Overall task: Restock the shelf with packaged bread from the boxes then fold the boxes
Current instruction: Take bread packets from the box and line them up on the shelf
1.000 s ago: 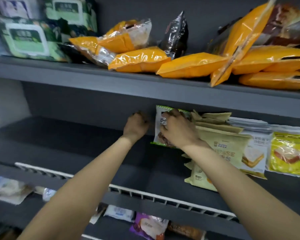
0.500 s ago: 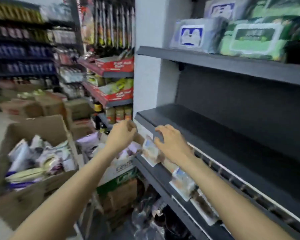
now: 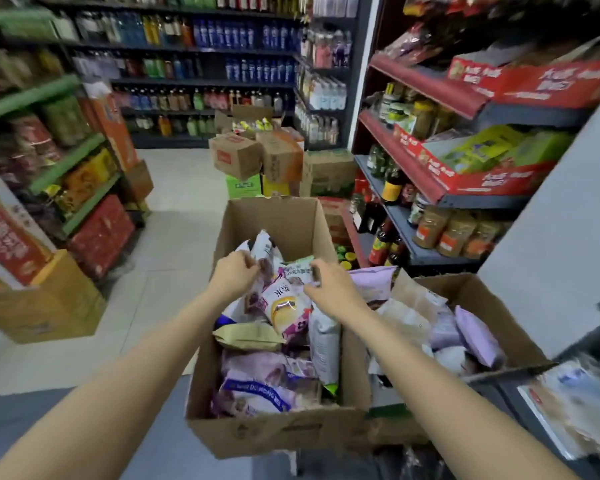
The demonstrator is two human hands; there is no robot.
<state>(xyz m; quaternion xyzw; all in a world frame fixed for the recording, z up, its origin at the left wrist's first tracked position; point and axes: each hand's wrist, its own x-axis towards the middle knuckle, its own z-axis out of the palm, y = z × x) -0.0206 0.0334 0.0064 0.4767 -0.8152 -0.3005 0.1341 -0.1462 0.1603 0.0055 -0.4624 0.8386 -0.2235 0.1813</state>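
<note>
1. An open cardboard box (image 3: 267, 434) stands on the shop floor, its flaps up, packed with sealed bread packets in white, purple and tan wrappers.
2. Uppermost is a white-and-pink packet (image 3: 284, 306) printed with a picture of a yellow bun, lying tilted among the others.
3. The left hand (image 3: 234, 275) hovers over the packets at the box's far end, fingers curled; whether it grips anything cannot be told.
4. The right hand (image 3: 329, 285) pinches the edge of a green-and-white packet (image 3: 300, 268) just behind the bun packet.
5. A second open box (image 3: 482, 299), touching the first on its right, holds lilac and white packets.
6. Stacked cartons (image 3: 257, 157) stand down the aisle, before shelves of bottled drinks (image 3: 243, 32).
</note>
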